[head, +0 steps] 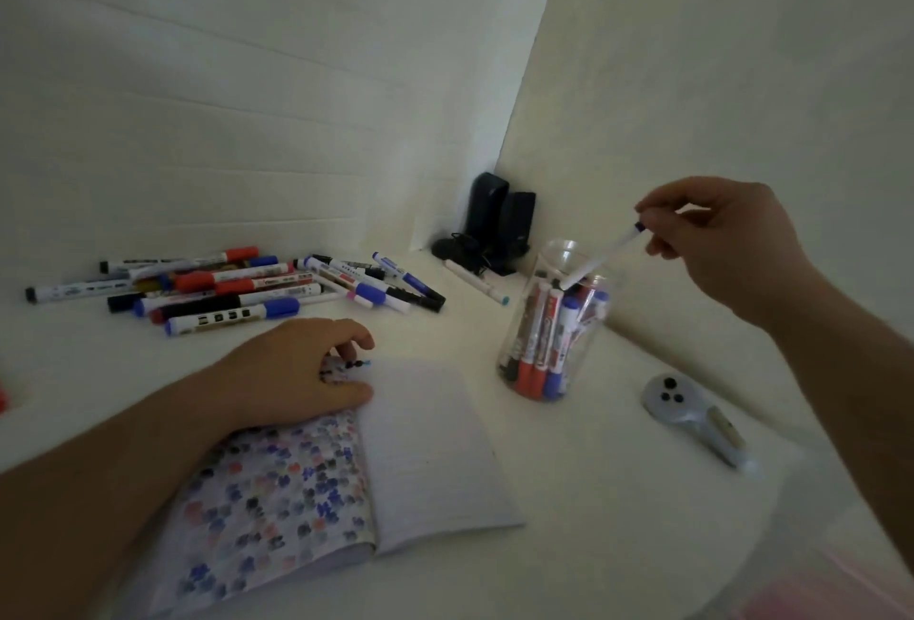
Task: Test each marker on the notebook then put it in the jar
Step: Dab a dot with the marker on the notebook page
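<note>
Right hand (717, 243) pinches marker (601, 256) by blue-tipped end, tilted, lower end inside jar (556, 323) mouth. Jar upright on tabletop (618, 520), right of notebook (346, 471), holding many markers. Left hand (301, 372) rests on open notebook, fingers loosely curled, gripping nothing. Marker pile (237, 288) beyond notebook.

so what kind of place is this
Probably a home desk tucked into a corner: a white tabletop against pale walls, small dark speakers in the corner, and a notebook beside loose whiteboard markers.
</note>
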